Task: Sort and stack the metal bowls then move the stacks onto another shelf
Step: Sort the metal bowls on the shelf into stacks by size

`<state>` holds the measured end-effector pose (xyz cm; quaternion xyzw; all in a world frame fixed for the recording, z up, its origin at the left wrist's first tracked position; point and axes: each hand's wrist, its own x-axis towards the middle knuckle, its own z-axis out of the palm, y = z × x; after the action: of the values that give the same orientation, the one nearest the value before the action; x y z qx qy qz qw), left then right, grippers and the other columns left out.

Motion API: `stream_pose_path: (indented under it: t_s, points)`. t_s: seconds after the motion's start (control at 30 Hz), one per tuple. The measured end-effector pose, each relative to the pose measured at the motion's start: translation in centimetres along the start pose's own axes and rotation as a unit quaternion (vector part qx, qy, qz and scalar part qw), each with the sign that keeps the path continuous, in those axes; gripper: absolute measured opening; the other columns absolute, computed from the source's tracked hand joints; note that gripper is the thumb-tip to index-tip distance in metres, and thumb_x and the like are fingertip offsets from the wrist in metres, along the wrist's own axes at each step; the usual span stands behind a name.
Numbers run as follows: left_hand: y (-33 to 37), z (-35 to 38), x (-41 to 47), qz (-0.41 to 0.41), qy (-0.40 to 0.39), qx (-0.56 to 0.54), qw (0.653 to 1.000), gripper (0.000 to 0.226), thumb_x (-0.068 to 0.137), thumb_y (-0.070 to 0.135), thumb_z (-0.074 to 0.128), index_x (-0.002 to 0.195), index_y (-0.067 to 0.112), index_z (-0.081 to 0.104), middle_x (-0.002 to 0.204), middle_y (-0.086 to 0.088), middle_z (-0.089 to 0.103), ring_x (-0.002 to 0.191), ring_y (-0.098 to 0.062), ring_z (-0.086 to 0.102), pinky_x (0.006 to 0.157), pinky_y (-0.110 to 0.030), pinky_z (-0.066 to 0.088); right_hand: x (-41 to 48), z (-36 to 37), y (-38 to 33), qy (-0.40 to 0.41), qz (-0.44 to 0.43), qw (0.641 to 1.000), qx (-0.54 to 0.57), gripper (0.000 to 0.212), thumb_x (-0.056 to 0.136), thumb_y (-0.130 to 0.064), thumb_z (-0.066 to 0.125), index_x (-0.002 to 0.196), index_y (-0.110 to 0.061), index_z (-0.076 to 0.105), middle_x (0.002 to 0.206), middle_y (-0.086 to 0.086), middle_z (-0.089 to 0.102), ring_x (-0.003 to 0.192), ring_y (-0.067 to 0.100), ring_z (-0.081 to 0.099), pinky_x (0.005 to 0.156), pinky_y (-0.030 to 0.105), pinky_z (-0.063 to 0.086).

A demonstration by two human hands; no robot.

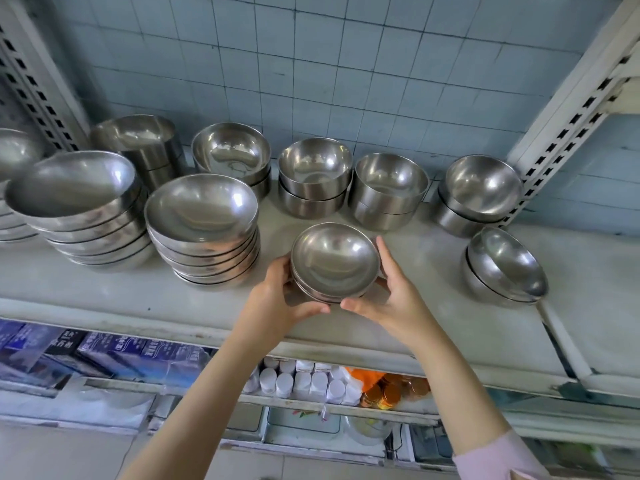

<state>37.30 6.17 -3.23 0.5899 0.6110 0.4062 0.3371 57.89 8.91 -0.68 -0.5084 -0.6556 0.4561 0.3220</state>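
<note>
A small stack of shallow metal bowls (334, 263) sits at the front middle of the white shelf (104, 292). My left hand (277, 299) grips its left side and my right hand (391, 296) grips its right side, thumbs curled under the front rim. Two tall stacks of wide bowls stand to the left: one (202, 230) beside my left hand, another (83, 206) further left. Along the back stand short stacks of deeper bowls (313, 178), (389, 190), (479, 195), (232, 157), (138, 147). A tilted pair of bowls (502, 268) lies at the right.
White perforated uprights (568, 112) frame the shelf on the right and on the left (31, 74), with a tiled wall behind. Lower shelves hold blue packets (114, 355), white bottles (304, 379) and orange-gold items (391, 389). More bowls (14, 150) sit at the far left.
</note>
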Motion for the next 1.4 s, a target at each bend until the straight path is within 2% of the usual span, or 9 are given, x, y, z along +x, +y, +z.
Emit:
stream_pose_path:
  t_s: [0.07, 0.13, 0.23, 0.3, 0.4, 0.6, 0.83, 1.1, 1.4]
  points:
    - [0.0, 0.0, 0.0, -0.003, 0.001, -0.002, 1.000, 0.105, 0.048, 0.048, 0.082, 0.136, 0.011, 0.040, 0.112, 0.013, 0.057, 0.108, -0.005, 0.057, 0.079, 0.005, 0.036, -0.4, -1.4, -0.8, 0.022, -0.026, 0.999, -0.029, 0.131, 0.054, -0.070, 0.079, 0.157, -0.038, 0.004, 0.153, -0.036, 0.021, 0.144, 0.002, 0.027, 0.119, 0.028, 0.025]
    - [0.1, 0.0, 0.0, -0.008, 0.002, -0.002, 1.000, 0.105, 0.048, 0.046, 0.083, 0.136, 0.010, 0.040, 0.112, 0.011, 0.057, 0.107, -0.005, 0.056, 0.078, 0.006, 0.036, -1.2, -3.6, -1.7, 0.131, -0.073, 0.987, -0.066, 0.120, 0.060, -0.074, 0.075, 0.157, -0.034, 0.016, 0.159, -0.024, 0.024, 0.143, 0.005, 0.032, 0.116, 0.027, 0.029]
    - [0.1, 0.1, -0.1, -0.009, 0.003, -0.003, 1.000, 0.103, 0.048, 0.045, 0.083, 0.136, 0.011, 0.041, 0.112, 0.014, 0.056, 0.106, -0.003, 0.055, 0.078, 0.007, 0.035, -1.8, -8.1, -0.8, 0.376, -0.122, 0.898, -0.195, 0.102, 0.069, -0.067, 0.071, 0.150, -0.014, 0.040, 0.156, 0.003, 0.040, 0.142, 0.019, 0.036, 0.117, 0.040, 0.032]
    - [0.1, 0.1, 0.0, -0.009, 0.004, -0.001, 1.000, 0.103, 0.047, 0.048, 0.083, 0.135, 0.013, 0.041, 0.112, 0.014, 0.057, 0.106, -0.003, 0.056, 0.079, 0.005, 0.036, -1.7, -11.0, 0.6, 0.439, -0.028, 0.867, -0.233, 0.111, 0.066, -0.066, 0.076, 0.152, -0.009, 0.035, 0.160, 0.017, 0.032, 0.149, 0.032, 0.025, 0.120, 0.046, 0.021]
    - [0.1, 0.1, 0.0, -0.010, 0.009, -0.003, 1.000, 0.100, 0.049, 0.043, 0.084, 0.134, 0.012, 0.042, 0.113, 0.011, 0.058, 0.106, -0.003, 0.056, 0.078, 0.007, 0.034, -1.6, -13.6, 3.0, 0.377, 0.132, 0.902, -0.163, 0.120, 0.067, -0.055, 0.083, 0.158, -0.015, 0.018, 0.165, 0.013, 0.020, 0.153, 0.028, 0.016, 0.123, 0.044, 0.018]
    - [0.3, 0.2, 0.0, -0.006, 0.016, 0.004, 1.000, 0.098, 0.050, 0.037, 0.086, 0.135, 0.012, 0.041, 0.108, 0.016, 0.055, 0.094, 0.014, 0.051, 0.073, 0.008, 0.033, -1.8, -14.6, 4.5, 0.354, 0.167, 0.912, -0.123, 0.117, 0.066, -0.058, 0.084, 0.157, -0.021, 0.021, 0.162, 0.007, 0.030, 0.148, 0.029, 0.031, 0.117, 0.048, 0.032]
    - [0.5, 0.2, -0.1, -0.004, 0.016, 0.015, 1.000, 0.096, 0.053, 0.032, 0.088, 0.134, 0.010, 0.041, 0.107, 0.016, 0.054, 0.097, 0.004, 0.051, 0.073, 0.009, 0.032, -2.0, -11.7, 2.2, 0.190, 0.127, 0.968, -0.103, 0.122, 0.059, -0.059, 0.087, 0.157, -0.036, 0.019, 0.161, -0.008, 0.030, 0.145, 0.019, 0.033, 0.115, 0.045, 0.034]
    - [0.4, 0.1, 0.0, -0.003, 0.006, -0.004, 1.000, 0.101, 0.047, 0.042, 0.084, 0.134, 0.012, 0.042, 0.103, 0.028, 0.052, 0.095, 0.023, 0.048, 0.076, 0.007, 0.034, -1.5, -9.4, 0.6, 0.150, 0.086, 0.979, -0.107, 0.102, 0.077, -0.034, 0.084, 0.157, -0.032, 0.020, 0.160, -0.012, 0.019, 0.145, 0.009, 0.025, 0.102, 0.024, 0.027]
    - [0.0, -0.2, 0.1, 0.002, -0.002, -0.009, 1.000, 0.102, 0.050, 0.044, 0.086, 0.137, 0.015, 0.040, 0.112, 0.019, 0.057, 0.103, 0.004, 0.054, 0.079, 0.006, 0.034, -1.5, -10.2, -0.2, 0.095, 0.110, 0.976, -0.165, 0.130, 0.062, -0.039, 0.093, 0.159, -0.035, 0.006, 0.164, -0.015, 0.007, 0.152, 0.010, 0.005, 0.123, 0.040, 0.016]
